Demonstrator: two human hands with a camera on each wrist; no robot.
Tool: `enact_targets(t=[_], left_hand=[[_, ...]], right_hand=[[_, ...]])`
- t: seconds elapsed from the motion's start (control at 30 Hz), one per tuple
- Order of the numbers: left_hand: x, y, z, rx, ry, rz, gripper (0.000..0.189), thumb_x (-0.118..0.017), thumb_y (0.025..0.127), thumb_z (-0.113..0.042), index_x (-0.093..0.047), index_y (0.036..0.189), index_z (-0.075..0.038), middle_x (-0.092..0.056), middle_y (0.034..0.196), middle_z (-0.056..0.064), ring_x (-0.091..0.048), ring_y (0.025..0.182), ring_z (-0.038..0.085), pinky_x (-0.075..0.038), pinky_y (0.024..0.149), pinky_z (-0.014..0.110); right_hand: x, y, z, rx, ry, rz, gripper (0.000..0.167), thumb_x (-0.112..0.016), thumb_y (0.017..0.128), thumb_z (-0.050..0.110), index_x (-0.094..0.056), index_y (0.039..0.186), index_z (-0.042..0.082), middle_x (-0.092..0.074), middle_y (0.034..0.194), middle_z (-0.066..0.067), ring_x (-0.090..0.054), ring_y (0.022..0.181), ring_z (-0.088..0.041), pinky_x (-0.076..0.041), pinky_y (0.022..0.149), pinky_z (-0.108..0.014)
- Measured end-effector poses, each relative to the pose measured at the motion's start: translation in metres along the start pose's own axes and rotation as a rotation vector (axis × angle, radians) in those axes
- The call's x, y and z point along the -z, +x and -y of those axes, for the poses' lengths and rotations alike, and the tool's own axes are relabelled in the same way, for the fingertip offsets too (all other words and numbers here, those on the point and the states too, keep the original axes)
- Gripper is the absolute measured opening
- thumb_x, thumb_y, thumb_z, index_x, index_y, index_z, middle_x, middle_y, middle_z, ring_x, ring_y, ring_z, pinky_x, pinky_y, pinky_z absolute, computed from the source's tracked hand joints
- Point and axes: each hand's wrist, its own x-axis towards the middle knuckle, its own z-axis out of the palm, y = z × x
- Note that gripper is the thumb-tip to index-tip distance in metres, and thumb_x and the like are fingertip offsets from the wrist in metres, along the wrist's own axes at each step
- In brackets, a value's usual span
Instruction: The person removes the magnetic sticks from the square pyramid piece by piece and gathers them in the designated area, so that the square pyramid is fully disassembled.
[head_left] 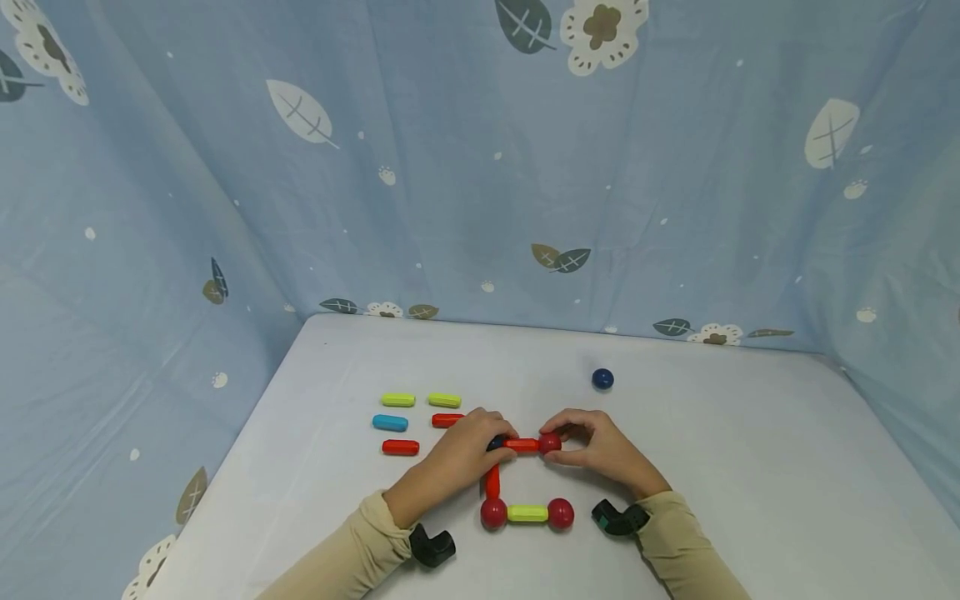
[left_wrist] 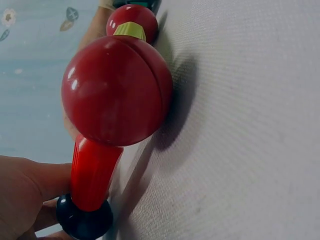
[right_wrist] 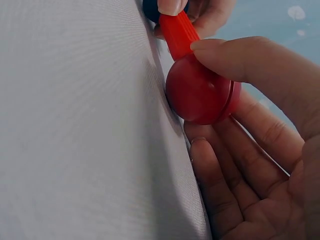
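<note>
At the table's middle, toy balls and rods join into a three-sided frame. My left hand (head_left: 459, 450) holds the dark blue ball (left_wrist: 86, 218) at its upper left corner, largely covered by fingers in the head view. A red rod (head_left: 522, 446) runs from it to a red ball (head_left: 550, 442), which my right hand (head_left: 606, 452) pinches between thumb and fingers. Another red rod (head_left: 492, 482) leads from the blue ball to a second red ball (head_left: 493, 513) nearer me. From there a yellow-green rod (head_left: 527, 513) reaches a third red ball (head_left: 560, 514).
Left of the frame lie loose yellow-green rods (head_left: 398, 400), a blue rod (head_left: 390, 422) and red rods (head_left: 401, 447). Behind my right hand sits a separate dark blue ball (head_left: 603, 379). A patterned blue curtain (head_left: 450, 183) hangs behind the white table (head_left: 720, 467).
</note>
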Motion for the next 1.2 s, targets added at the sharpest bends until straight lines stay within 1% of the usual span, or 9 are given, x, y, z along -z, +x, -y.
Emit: enact_targets(t=[0.13,0.3,0.53,0.7,0.9,0.97,1.03,1.1,1.2], left_hand=[[0.0,0.0,-0.001,0.001,0.008,0.001,0.022,-0.078,0.094,-0.028,-0.077,0.113,-0.018,-0.073,0.108,-0.005,-0.057,0.096,0.01,-0.052,0.082,0.024],[0.001,-0.001,-0.001,-0.017,0.026,-0.003,0.021,-0.077,0.094,-0.027,-0.076,0.113,-0.017,-0.073,0.108,-0.004,-0.057,0.096,0.01,-0.053,0.081,0.025],[0.001,-0.003,-0.002,-0.044,0.025,0.019,0.016,-0.079,0.092,-0.023,-0.077,0.107,-0.019,-0.072,0.105,-0.006,-0.056,0.098,0.01,-0.053,0.083,0.025],[0.001,-0.003,-0.002,-0.041,0.017,0.027,0.016,-0.079,0.093,-0.024,-0.076,0.108,-0.019,-0.072,0.106,-0.006,-0.056,0.099,0.01,-0.053,0.084,0.025],[0.001,-0.004,-0.001,-0.031,0.009,0.031,0.016,-0.078,0.093,-0.024,-0.075,0.109,-0.02,-0.071,0.107,-0.006,-0.055,0.099,0.01,-0.053,0.085,0.025],[0.001,-0.004,-0.001,-0.028,0.01,0.032,0.016,-0.078,0.094,-0.025,-0.075,0.109,-0.021,-0.07,0.107,-0.007,-0.055,0.099,0.009,-0.053,0.085,0.025],[0.001,-0.004,-0.001,-0.025,0.013,0.035,0.017,-0.077,0.094,-0.026,-0.075,0.11,-0.021,-0.07,0.108,-0.007,-0.055,0.099,0.009,-0.053,0.086,0.025],[0.001,-0.004,0.0,-0.029,0.013,0.038,0.018,-0.077,0.094,-0.026,-0.075,0.111,-0.021,-0.07,0.109,-0.007,-0.055,0.1,0.009,-0.053,0.086,0.025],[0.001,-0.004,0.001,-0.032,0.009,0.04,0.019,-0.077,0.094,-0.027,-0.074,0.112,-0.02,-0.07,0.109,-0.007,-0.055,0.101,0.009,-0.053,0.087,0.025]], right_hand=[[0.0,0.0,0.0,-0.002,-0.011,-0.005,0.032,-0.086,0.084,0.019,-0.075,0.114,0.015,-0.075,0.109,0.0,-0.068,0.095,-0.009,-0.056,0.087,-0.022],[-0.001,0.001,-0.001,0.003,-0.022,-0.009,0.031,-0.086,0.085,0.018,-0.075,0.113,0.014,-0.076,0.108,-0.002,-0.068,0.093,-0.01,-0.056,0.085,-0.023],[0.001,-0.001,-0.001,-0.012,-0.062,-0.05,0.031,-0.085,0.085,0.016,-0.074,0.113,0.015,-0.074,0.107,-0.003,-0.066,0.093,-0.011,-0.056,0.085,-0.022],[0.001,0.0,-0.002,-0.021,-0.054,-0.055,0.031,-0.086,0.084,0.017,-0.075,0.113,0.015,-0.074,0.107,-0.003,-0.066,0.092,-0.011,-0.056,0.085,-0.022],[0.004,-0.001,-0.006,0.025,-0.012,-0.094,0.032,-0.084,0.087,0.014,-0.075,0.117,0.012,-0.074,0.113,-0.006,-0.069,0.096,-0.009,-0.057,0.088,-0.022],[0.01,-0.003,-0.008,0.032,0.001,-0.131,0.032,-0.083,0.088,0.013,-0.075,0.119,0.011,-0.073,0.115,-0.007,-0.069,0.098,-0.007,-0.057,0.089,-0.02],[0.02,-0.006,-0.011,0.046,0.02,-0.189,0.032,-0.081,0.089,0.01,-0.074,0.12,0.007,-0.073,0.116,-0.009,-0.069,0.1,-0.005,-0.056,0.089,-0.019],[0.033,-0.011,-0.014,0.042,0.041,-0.278,0.033,-0.079,0.09,0.006,-0.072,0.122,0.002,-0.074,0.115,-0.004,-0.069,0.1,-0.002,-0.056,0.088,-0.017],[0.054,-0.019,-0.018,-0.032,0.078,-0.434,0.036,-0.077,0.092,0.008,-0.068,0.125,-0.003,-0.073,0.115,0.006,-0.069,0.102,0.001,-0.055,0.088,-0.015]])
